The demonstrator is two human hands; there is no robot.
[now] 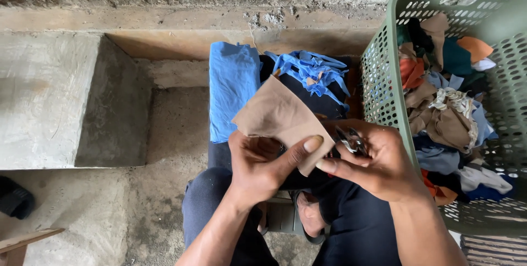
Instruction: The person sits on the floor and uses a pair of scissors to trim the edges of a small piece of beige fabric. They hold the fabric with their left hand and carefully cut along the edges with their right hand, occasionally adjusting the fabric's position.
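My left hand [262, 163] pinches a tan, roughly square piece of fabric [280, 115], with the thumb pressed on its lower right corner. My right hand [376, 159] holds a small pair of metal scissors [351, 141] and touches that same corner with its fingertips. Just beyond the tan piece lie a flat blue cloth [233, 87] and a heap of thin blue fabric strips [313, 71] on dark cloth. My knees in dark trousers [214, 200] show below.
A green perforated plastic basket [384, 57] full of mixed fabric scraps stands at the right. Concrete steps [60, 101] and a rough wall fill the left and far side. A dark shoe [13, 197] lies at the far left, a plank corner [22, 241] below it.
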